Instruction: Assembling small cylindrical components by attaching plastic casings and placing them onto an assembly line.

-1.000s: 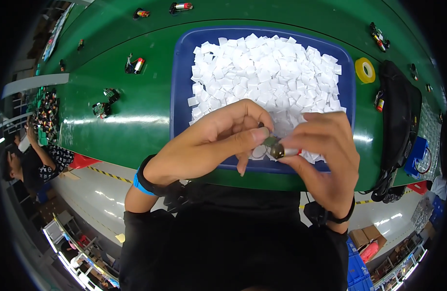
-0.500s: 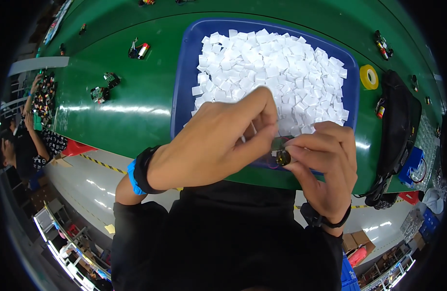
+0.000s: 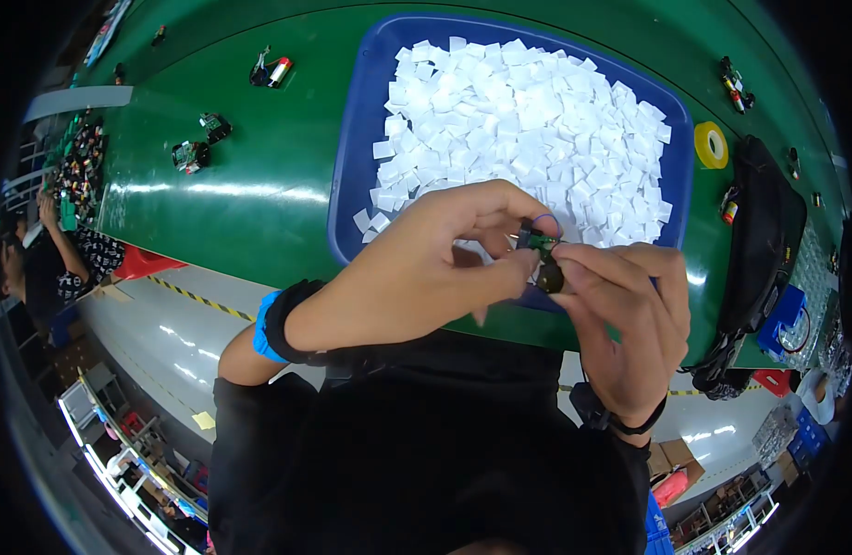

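Note:
Between my two hands, over the near edge of a blue tray [image 3: 347, 153], is a small electronic assembly: a green circuit board [image 3: 541, 241] with thin wires and a dark round part [image 3: 549, 277]. My left hand [image 3: 417, 264] comes in from the left and pinches the board side with thumb and fingers. The thumb and fingertips of my right hand [image 3: 634, 296] close on the round part. Fingers cover much of the assembly, so its exact make-up is hidden. Many white square pieces [image 3: 518, 120], like small stickers or pads, fill the tray.
More small circuit assemblies [image 3: 191, 155] lie on the green table [image 3: 259, 231] at left; another [image 3: 271, 69] has a red-and-white cylinder. A yellow tape roll [image 3: 711, 145], black bag [image 3: 764, 231] and blue box [image 3: 782, 319] sit at right. Another person [image 3: 61, 254] works far left.
My left fingers have moved onto the assembly, and its green board now shows between my hands. The assembly has risen slightly, and the whole view has shifted a little.

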Available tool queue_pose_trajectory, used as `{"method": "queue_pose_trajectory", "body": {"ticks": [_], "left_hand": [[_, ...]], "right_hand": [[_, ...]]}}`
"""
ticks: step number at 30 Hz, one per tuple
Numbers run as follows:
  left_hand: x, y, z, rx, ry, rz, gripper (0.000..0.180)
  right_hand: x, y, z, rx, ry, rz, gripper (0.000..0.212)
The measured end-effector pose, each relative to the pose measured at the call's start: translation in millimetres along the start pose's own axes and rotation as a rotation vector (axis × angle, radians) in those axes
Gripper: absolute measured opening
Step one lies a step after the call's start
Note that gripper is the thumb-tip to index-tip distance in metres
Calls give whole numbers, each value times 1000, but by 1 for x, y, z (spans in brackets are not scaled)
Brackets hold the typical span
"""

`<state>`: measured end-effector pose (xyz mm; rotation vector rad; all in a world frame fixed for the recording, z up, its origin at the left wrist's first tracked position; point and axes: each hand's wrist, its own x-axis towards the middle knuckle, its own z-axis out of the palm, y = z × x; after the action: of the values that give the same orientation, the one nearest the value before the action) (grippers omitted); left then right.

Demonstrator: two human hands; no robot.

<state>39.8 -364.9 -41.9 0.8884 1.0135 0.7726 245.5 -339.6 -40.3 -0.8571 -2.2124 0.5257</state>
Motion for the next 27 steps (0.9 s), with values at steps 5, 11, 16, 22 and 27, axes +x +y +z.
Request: {"method": "queue_pose_trajectory", "body": {"ticks": [5,11,16,22,27], "left_hand": [[-4,-5,2,222,61,86,33],[-16,9,8,377,95,26,33],[-19,-2,7,328,137,122,35],[-27,-9,11,177,137,219,39],[-22,-11,12,235,106,230,44]], "right_hand": [[-2,-2,0,-149,22,-147,26],[-7,-6,2,-187,77,-183,27],[-6,-9,10,-229,141,-211,30],[-6,-9,12,-261,149,-226,34],[-5,-5,7,-286,119,-238,36]]}}
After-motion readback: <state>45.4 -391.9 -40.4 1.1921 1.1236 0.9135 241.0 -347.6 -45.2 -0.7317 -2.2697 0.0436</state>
